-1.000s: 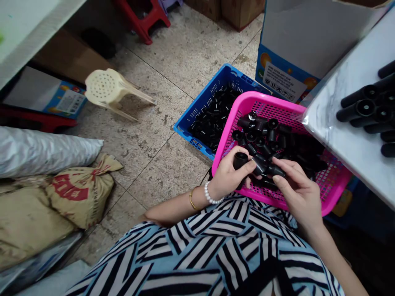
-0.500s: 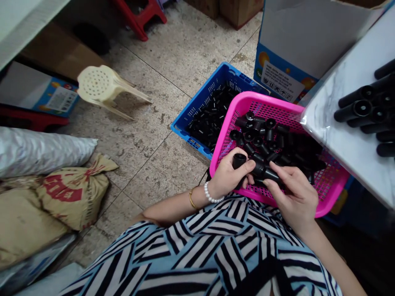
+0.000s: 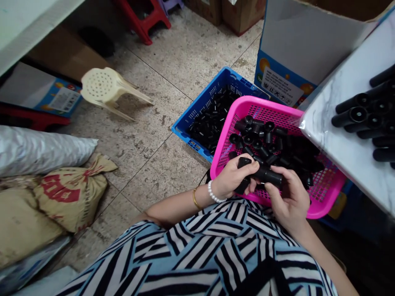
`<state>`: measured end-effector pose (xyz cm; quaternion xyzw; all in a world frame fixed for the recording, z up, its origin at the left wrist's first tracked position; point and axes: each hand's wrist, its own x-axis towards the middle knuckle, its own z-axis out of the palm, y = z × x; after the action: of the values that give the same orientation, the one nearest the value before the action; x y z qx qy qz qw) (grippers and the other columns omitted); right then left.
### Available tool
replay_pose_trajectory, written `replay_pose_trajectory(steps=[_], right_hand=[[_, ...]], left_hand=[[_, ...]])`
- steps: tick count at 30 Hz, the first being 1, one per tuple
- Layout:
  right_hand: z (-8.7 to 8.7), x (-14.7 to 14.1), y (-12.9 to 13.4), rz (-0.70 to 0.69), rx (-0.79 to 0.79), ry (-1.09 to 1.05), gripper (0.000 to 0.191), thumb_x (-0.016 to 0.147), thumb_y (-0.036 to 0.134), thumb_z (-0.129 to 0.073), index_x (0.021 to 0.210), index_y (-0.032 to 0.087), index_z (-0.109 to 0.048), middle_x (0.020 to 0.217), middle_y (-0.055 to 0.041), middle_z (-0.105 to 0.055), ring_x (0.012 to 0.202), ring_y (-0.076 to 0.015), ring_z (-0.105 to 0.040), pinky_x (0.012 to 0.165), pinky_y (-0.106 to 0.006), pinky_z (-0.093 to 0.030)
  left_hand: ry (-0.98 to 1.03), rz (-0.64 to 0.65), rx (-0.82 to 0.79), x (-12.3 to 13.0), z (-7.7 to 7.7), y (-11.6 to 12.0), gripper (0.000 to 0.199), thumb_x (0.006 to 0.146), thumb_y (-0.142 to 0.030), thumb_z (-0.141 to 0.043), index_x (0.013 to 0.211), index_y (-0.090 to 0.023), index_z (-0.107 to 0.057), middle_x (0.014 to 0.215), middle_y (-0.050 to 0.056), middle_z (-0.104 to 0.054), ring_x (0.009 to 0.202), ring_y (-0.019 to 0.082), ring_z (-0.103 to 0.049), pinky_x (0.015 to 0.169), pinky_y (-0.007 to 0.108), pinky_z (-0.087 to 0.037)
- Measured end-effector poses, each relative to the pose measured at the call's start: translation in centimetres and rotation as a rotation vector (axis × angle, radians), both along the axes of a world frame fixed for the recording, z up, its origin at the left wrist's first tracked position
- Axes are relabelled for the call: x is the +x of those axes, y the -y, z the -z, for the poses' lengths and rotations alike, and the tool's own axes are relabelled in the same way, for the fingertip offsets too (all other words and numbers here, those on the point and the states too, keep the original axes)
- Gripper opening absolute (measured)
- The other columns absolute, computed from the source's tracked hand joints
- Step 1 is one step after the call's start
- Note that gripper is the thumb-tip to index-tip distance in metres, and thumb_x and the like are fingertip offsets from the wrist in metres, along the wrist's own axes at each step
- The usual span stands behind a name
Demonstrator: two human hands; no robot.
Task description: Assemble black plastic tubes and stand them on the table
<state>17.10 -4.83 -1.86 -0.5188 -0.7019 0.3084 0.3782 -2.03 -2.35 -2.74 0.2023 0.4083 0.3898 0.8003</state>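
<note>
Right of centre in the frame, the left grip (image 3: 230, 177) grasps the tube (image 3: 267, 176) and a second black piece (image 3: 243, 162), while the right grip (image 3: 289, 200) pinches the tube's right end. Both are over the pink basket (image 3: 222, 139) of black parts (image 3: 269, 126). The blue crate (image 3: 182, 120) is just above centre; more tubes (image 3: 350, 118) lie on the tabletop (image 3: 348, 158) at right

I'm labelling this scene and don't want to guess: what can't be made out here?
All in the head view:
- Held black tube: its left end is hidden by the left hand.
- Pink basket: its bottom is mostly hidden under black pieces.
- Blue crate: its right part is hidden behind the basket.
- Tubes on the table: some are cut off by the right edge.
- Box label: the smallest print is too small to read.
</note>
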Motion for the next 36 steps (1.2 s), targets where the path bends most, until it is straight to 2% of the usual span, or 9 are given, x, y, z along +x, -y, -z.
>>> replay_pose_trajectory(steps=[4, 7, 10, 13, 17, 21, 24, 28, 36], right_hand=[[-0.4, 0.7, 0.0, 0.0, 0.102, 0.004, 0.044, 0.085, 0.017, -0.076, 0.127, 0.024, -0.064, 0.111, -0.0069, -0.067, 0.101, -0.0235, -0.066, 0.09, -0.041, -0.057], [-0.5, 0.7, -0.4, 0.047, 0.007, -0.132, 0.022, 0.09, 0.015, -0.068, 0.11, 0.023, -0.067, 0.114, -0.007, -0.065, 0.098, -0.022, -0.068, 0.087, -0.041, -0.058], [-0.3, -0.1, -0.6, 0.002, -0.082, -0.154, 0.027, 0.092, 0.014, -0.065, 0.117, 0.024, -0.066, 0.11, -0.0052, -0.065, 0.092, -0.0187, -0.066, 0.084, -0.038, -0.057], [-0.3, -0.8, -0.7, -0.111, -0.039, -0.084, 0.047, 0.088, 0.019, -0.075, 0.133, 0.027, -0.062, 0.109, -0.004, -0.068, 0.098, -0.0192, -0.066, 0.088, -0.036, -0.056], [-1.2, 0.7, -1.7, 0.074, 0.063, 0.003, 0.034, 0.087, 0.023, -0.076, 0.119, 0.026, -0.067, 0.101, -0.0009, -0.072, 0.088, -0.016, -0.069, 0.079, -0.03, -0.056], [-3.4, 5.1, -3.8, 0.534, 0.222, 0.269, 0.036, 0.083, 0.036, -0.08, 0.115, 0.024, -0.07, 0.095, -0.0013, -0.072, 0.081, -0.0174, -0.069, 0.077, -0.031, -0.054], [-4.3, 8.2, -5.5, 0.799, 0.202, 0.402, 0.048, 0.079, 0.045, -0.08, 0.119, 0.022, -0.067, 0.081, 0.0015, -0.069, 0.072, -0.0179, -0.067, 0.073, -0.032, -0.052], [-3.9, 10.1, -7.4, 0.852, 0.127, 0.458, 0.05, 0.079, 0.044, -0.077, 0.12, 0.021, -0.058, 0.074, 0.0032, -0.07, 0.07, -0.0204, -0.069, 0.072, -0.033, -0.049], [-3.0, 10.3, -9.2, 0.885, 0.131, 0.518, 0.049, 0.084, 0.045, -0.07, 0.123, 0.02, -0.053, 0.073, 0.0014, -0.07, 0.064, -0.0214, -0.066, 0.063, -0.032, -0.043]], left_hand=[[-0.068, -0.042, 0.003, -0.1, 0.3, -0.1, 0.042, 0.086, -0.052, -0.075, 0.089, -0.022, -0.046, 0.058, -0.004, -0.066, 0.038, 0.011, -0.057, 0.034, 0.016, -0.044], [-0.025, -0.008, -0.03, -0.1, 0.6, 0.0, 0.045, 0.087, -0.056, -0.073, 0.094, -0.023, -0.044, 0.062, -0.002, -0.068, 0.037, 0.012, -0.058, 0.032, 0.016, -0.042], [0.016, 0.007, -0.033, 0.2, 0.7, 0.2, 0.046, 0.089, -0.06, -0.069, 0.095, -0.023, -0.043, 0.064, -0.002, -0.069, 0.037, 0.011, -0.057, 0.033, 0.017, -0.043], [-0.034, 0.117, 0.054, 0.4, 0.3, 0.3, 0.045, 0.093, -0.063, -0.063, 0.098, -0.022, -0.045, 0.058, -0.005, -0.063, 0.037, 0.01, -0.055, 0.035, 0.016, -0.043], [-0.124, 0.309, 0.247, -0.1, -1.0, -1.0, 0.043, 0.098, -0.062, -0.055, 0.094, -0.021, -0.046, 0.065, -0.004, -0.06, 0.047, 0.01, -0.058, 0.043, 0.018, -0.044], [-0.135, 0.379, 0.447, -0.4, -3.5, -5.1, 0.036, 0.101, -0.058, -0.049, 0.099, -0.022, -0.049, 0.072, -0.003, -0.058, 0.055, 0.011, -0.054, 0.05, 0.021, -0.044], [-0.386, 0.336, 0.752, 0.9, -5.3, -9.5, 0.029, 0.1, -0.05, -0.055, 0.104, -0.022, -0.057, 0.073, -0.003, -0.056, 0.062, 0.011, -0.051, 0.058, 0.023, -0.044], [-0.755, 0.124, 1.171, 4.6, -5.6, -16.8, 0.03, 0.085, -0.036, -0.075, 0.11, -0.02, -0.075, 0.097, 0.004, -0.068, 0.078, 0.014, -0.06, 0.077, 0.03, -0.05], [-0.936, 0.277, 1.232, 12.4, -5.2, -27.6, 0.025, 0.085, -0.033, -0.075, 0.105, -0.019, -0.081, 0.102, 0.007, -0.08, 0.085, 0.019, -0.07, 0.091, 0.036, -0.053]])
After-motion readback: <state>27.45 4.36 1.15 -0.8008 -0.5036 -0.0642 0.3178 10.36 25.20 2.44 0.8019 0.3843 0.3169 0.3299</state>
